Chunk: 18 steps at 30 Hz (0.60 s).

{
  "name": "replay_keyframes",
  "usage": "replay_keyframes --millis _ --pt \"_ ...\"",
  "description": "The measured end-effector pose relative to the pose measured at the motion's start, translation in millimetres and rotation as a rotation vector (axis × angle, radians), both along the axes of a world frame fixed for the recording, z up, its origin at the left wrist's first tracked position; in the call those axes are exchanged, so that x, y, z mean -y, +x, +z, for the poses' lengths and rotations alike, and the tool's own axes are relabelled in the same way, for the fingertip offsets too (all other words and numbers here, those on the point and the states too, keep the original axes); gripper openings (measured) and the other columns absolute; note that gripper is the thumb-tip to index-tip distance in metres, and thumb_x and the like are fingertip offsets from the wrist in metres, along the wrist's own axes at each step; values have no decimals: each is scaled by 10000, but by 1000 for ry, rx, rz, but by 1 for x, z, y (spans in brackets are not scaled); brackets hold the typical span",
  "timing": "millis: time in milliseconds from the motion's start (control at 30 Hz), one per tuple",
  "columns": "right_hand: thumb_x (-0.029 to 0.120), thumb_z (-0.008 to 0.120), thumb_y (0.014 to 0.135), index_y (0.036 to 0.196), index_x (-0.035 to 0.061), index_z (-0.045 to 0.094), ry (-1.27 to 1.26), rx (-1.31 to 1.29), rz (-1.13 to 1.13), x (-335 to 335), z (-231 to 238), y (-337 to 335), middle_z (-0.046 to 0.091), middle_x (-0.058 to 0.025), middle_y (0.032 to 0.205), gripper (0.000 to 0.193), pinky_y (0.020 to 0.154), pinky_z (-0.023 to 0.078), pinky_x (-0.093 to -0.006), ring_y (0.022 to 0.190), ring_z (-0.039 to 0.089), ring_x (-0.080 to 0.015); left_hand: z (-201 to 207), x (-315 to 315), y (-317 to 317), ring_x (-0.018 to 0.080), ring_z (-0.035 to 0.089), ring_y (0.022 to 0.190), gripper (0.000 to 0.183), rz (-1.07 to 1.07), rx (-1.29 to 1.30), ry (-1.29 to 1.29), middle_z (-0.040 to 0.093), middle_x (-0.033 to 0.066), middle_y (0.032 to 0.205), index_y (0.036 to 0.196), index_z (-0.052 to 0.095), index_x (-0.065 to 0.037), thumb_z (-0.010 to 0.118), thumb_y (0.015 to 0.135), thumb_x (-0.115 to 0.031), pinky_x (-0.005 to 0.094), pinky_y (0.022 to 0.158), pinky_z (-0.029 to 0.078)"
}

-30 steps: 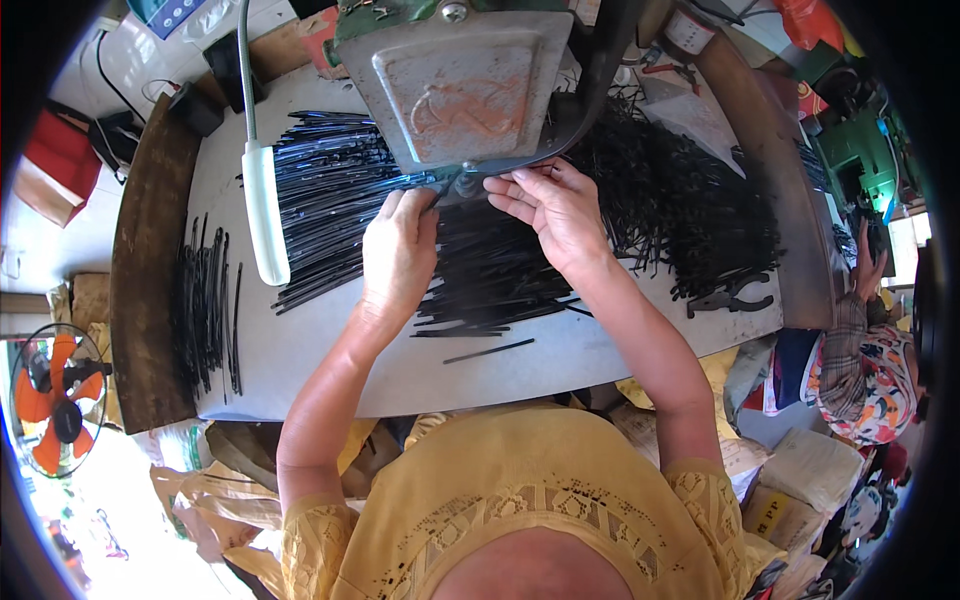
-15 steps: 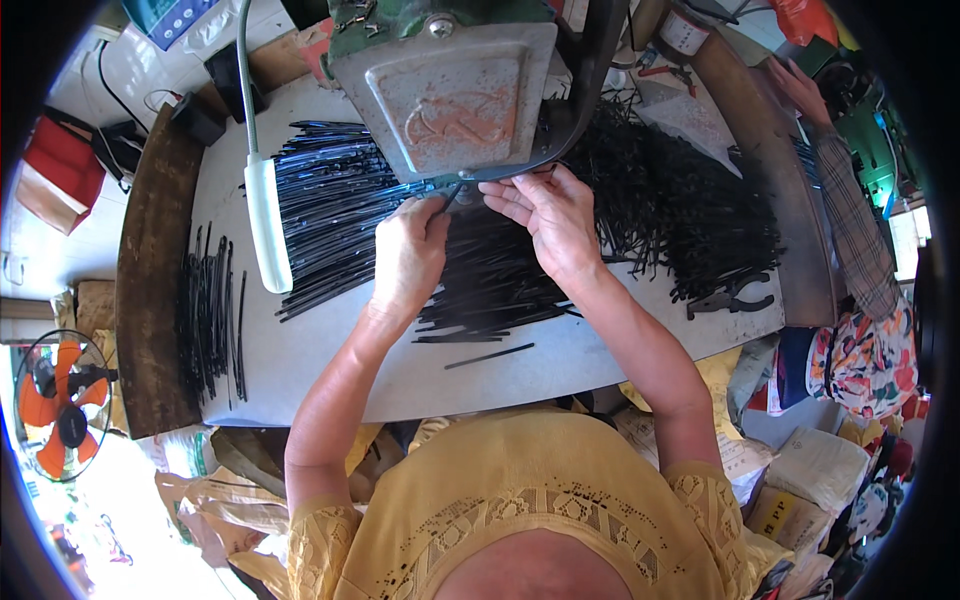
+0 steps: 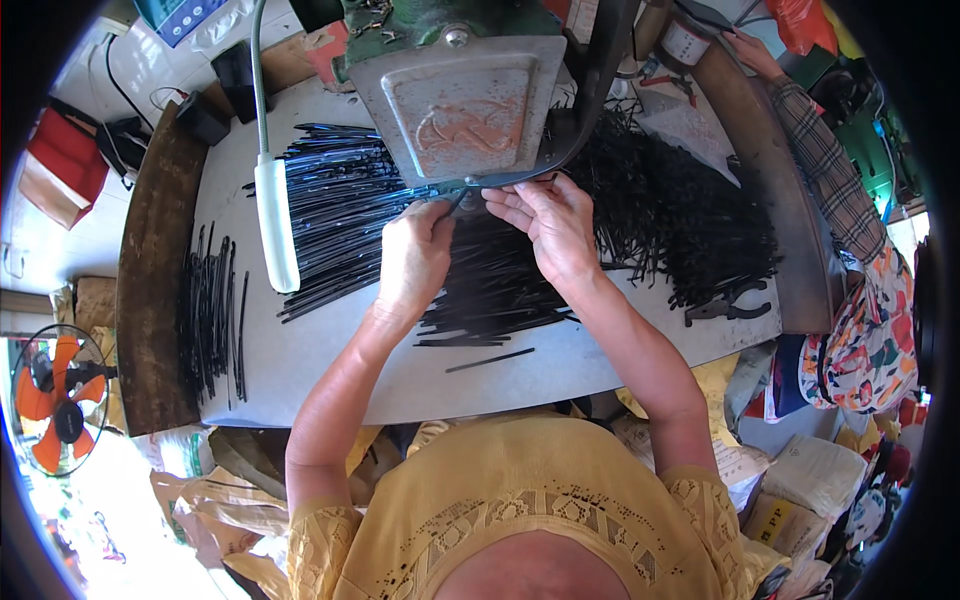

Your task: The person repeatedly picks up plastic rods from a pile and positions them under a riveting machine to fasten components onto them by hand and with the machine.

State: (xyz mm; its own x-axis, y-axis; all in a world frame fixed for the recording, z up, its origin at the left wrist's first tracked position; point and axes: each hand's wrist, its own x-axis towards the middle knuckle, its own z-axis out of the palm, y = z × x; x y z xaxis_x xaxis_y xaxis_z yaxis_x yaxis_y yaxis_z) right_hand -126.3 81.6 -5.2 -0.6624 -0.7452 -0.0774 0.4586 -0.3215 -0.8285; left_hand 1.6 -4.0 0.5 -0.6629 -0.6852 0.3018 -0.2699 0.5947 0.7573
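A green machine with a grey metal guard (image 3: 460,110) stands over the work table. Just under its lower edge, my left hand (image 3: 415,255) is closed, thumb against fingers, on a thin black strip (image 3: 457,200) whose end points up toward the machine. My right hand (image 3: 560,228) is pinched closed beside the curved dark bar at the guard's bottom right; what its fingertips hold is hidden. Straight black strips (image 3: 335,215) lie in a wide pile left of my left hand. More strips (image 3: 490,290) spread below and between both hands. A tangled heap of black pieces (image 3: 680,210) lies to the right.
A white lamp (image 3: 277,225) on a bendy neck hangs at the left. A small strip bundle (image 3: 212,320) lies near the wooden left rim (image 3: 155,290). Dark-handled pliers (image 3: 727,305) rest at the right. A co-worker's plaid sleeve (image 3: 825,165) reaches in at the far right.
My hands keep almost the same pose under the machine. The whole view has shifted slightly. At the right, the co-worker's hand and sleeve have moved farther back and to the left.
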Motion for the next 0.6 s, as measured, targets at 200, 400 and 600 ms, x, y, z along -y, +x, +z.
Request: replay_keyframes --millis 200,400,600 --pt "28 451 838 863 -42 452 1 -5 -1 3 -1 1 570 -168 840 75 709 522 -327 779 607 -239 1 1 -1 339 563 701 148 8 -2 7 571 192 762 835 580 44 522 710 -7 345 638 439" --pt "14 438 838 862 -45 452 18 -18 -7 2 2 1 568 -167 845 65 711 522 -331 782 605 -242 3 2 -1 340 564 691 136 -1 8 2 568 195 747 818 583 45 522 708 -6 346 631 440" --pt "5 436 835 861 -44 455 14 -18 -2 2 -2 2 566 -169 857 59 711 523 -335 784 605 -245 1 3 0 343 562 688 134 -9 1 15 568 196 742 812 583 44 522 706 -10 349 630 439"
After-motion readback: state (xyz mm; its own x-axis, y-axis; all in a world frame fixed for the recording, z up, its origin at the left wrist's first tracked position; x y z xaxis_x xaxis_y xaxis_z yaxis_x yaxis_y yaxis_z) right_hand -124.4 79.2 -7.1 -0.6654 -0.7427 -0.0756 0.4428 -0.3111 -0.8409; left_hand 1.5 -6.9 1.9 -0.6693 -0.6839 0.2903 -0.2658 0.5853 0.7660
